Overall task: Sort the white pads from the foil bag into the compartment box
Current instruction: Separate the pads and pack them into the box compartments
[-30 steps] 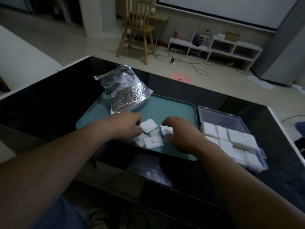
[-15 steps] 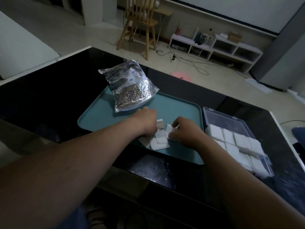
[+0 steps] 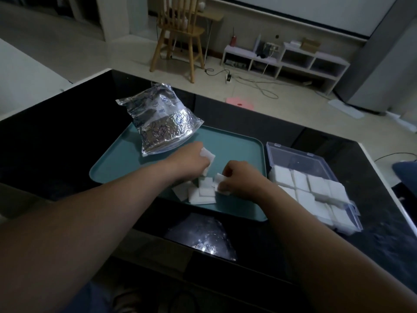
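Several loose white pads (image 3: pixel 203 190) lie in a small heap near the front of the teal tray (image 3: pixel 237 145). My left hand (image 3: pixel 191 161) hovers just above the heap, closed on a white pad (image 3: pixel 208 154) that sticks out past its fingers. To the right of the heap, my right hand (image 3: pixel 239 177) pinches another white pad (image 3: pixel 220 180) at its fingertips. The crumpled foil bag (image 3: pixel 160 120) stands at the tray's back left. The clear compartment box (image 3: pixel 293 159), right of the tray, holds rows of white pads (image 3: pixel 316 186).
The tray and box rest on a glossy black table (image 3: pixel 56 136). Beyond the table stand a wooden chair (image 3: pixel 178 32), a low white shelf (image 3: pixel 284 59), floor cables (image 3: pixel 252 83) and a pink object (image 3: pixel 240 102) on the floor.
My left hand has lifted a pad off the heap and moved slightly back. My right hand keeps its pinch on a pad. The camera has shifted closer.
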A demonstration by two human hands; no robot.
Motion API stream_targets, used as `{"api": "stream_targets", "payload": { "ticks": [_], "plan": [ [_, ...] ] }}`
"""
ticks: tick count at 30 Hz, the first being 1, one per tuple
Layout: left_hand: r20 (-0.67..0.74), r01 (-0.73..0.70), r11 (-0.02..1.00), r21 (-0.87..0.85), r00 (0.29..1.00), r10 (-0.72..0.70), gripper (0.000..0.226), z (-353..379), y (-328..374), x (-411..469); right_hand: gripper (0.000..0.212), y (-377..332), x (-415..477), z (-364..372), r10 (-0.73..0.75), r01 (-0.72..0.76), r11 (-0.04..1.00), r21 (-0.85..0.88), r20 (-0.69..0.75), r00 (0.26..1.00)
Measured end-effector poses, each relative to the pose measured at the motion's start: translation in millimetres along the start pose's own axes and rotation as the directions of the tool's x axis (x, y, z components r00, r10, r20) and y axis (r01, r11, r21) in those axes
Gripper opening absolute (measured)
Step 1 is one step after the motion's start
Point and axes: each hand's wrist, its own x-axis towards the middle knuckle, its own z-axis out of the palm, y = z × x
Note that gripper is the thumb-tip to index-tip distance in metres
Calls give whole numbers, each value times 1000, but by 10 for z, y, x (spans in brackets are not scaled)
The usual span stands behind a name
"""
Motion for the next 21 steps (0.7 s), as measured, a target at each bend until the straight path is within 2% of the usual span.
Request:
{"api": "stream_targets", "payload": {
  "ticks": [2, 3, 5, 6, 10, 12, 14, 16, 18, 21],
  "plan": [
    [-49, 31, 983, -179, 998, -40, 14, -6, 43, -5, 29, 35, 6, 8, -12, 12, 1000, 17, -9, 1000],
    [-51, 49, 943, -330, 996, -69, 13, 4, 67, -1, 31, 63, -3, 7, -13, 13, 999, 41, -11, 1000],
    [17, 117, 774, -622, 991, -136, 7, 10, 121, -16, 31, 130, -25, 8, -16, 19, 994, 106, -32, 999],
    [63, 151, 701, -697, 987, -150, 5, 10, 134, -29, 28, 171, -36, -3, -21, 31, 990, 141, -66, 998],
    [152, 206, 604, -770, 978, -139, 19, -12, 150, -42, 16, 278, -104, -197, -2, 112, 921, 374, -283, 959],
    [191, 224, 563, -795, 974, -119, 30, -24, 176, -53, 14, 267, -168, -333, -6, 175, 850, 497, -323, 947],
    [268, 272, 480, -834, 960, -77, 35, -12, 219, -78, 15, 230, -236, -409, -75, 246, 776, 581, -301, 951],
    [375, 348, 387, -854, 927, -6, 37, 9, 278, -111, 17, 188, -289, -430, -162, 293, 750, 593, -265, 951],
    [467, 421, 326, -847, 881, 77, 42, 28, 293, -153, 20, 146, -303, -388, -205, 305, 781, 544, -239, 949],
    [522, 465, 282, -839, 835, 175, 44, 61, 273, -186, 23, 127, -275, -311, -190, 288, 850, 442, -253, 948]
  ]
}}
